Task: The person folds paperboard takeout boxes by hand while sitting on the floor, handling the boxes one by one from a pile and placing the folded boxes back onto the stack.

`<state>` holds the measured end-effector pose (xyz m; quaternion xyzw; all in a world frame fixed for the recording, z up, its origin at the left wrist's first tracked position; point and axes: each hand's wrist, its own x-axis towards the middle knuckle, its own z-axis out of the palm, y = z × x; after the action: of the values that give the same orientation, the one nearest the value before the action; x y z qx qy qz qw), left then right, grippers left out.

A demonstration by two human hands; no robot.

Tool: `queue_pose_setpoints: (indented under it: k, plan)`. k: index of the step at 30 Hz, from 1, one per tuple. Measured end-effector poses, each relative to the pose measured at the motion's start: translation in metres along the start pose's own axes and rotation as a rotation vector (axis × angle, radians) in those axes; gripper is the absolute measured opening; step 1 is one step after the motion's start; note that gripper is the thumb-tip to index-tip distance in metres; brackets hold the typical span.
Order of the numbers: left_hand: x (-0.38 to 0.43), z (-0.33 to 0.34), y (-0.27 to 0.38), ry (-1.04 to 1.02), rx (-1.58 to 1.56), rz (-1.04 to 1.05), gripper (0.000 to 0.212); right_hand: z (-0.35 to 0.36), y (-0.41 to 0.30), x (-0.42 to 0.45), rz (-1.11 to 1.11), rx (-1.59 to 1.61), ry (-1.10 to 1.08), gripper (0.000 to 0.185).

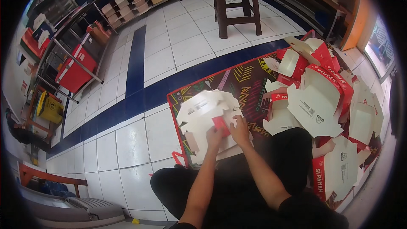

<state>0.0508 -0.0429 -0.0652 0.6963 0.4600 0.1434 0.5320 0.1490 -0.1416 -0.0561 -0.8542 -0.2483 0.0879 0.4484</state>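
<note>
A flat white cardboard box blank lies before my crossed legs, with more card beneath it. A red panel of the card is turned up between my hands. My left hand grips the near edge of that red panel. Just to its right, my right hand has its fingers on a white side flap of the same card, pinching it. The exact fold under my fingers is partly hidden.
A dark patterned mat lies under the card. At right, several folded red-and-white boxes bearing print are heaped beside my knee. Ahead stand a brown plastic stool and a metal rack with a red cool box.
</note>
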Motion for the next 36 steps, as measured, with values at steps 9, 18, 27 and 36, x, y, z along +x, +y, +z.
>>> queue_pose_setpoints:
  k: [9,18,27,36]
  plan:
    - [0.017,-0.022,-0.01,0.06,-0.747,-0.247,0.035,0.01,0.0,-0.003,0.28,0.216,-0.183,0.048]
    - [0.005,-0.035,0.016,-0.107,-0.934,-0.187,0.028,-0.01,-0.031,-0.005,0.117,0.403,-0.163,0.026]
    - [0.012,-0.015,0.003,-0.094,-0.663,0.018,0.031,-0.005,-0.022,-0.012,-0.21,0.184,-0.175,0.025]
    - [0.008,-0.003,-0.005,-0.193,-0.274,0.153,0.033,-0.003,-0.022,-0.016,-0.096,0.112,-0.082,0.021]
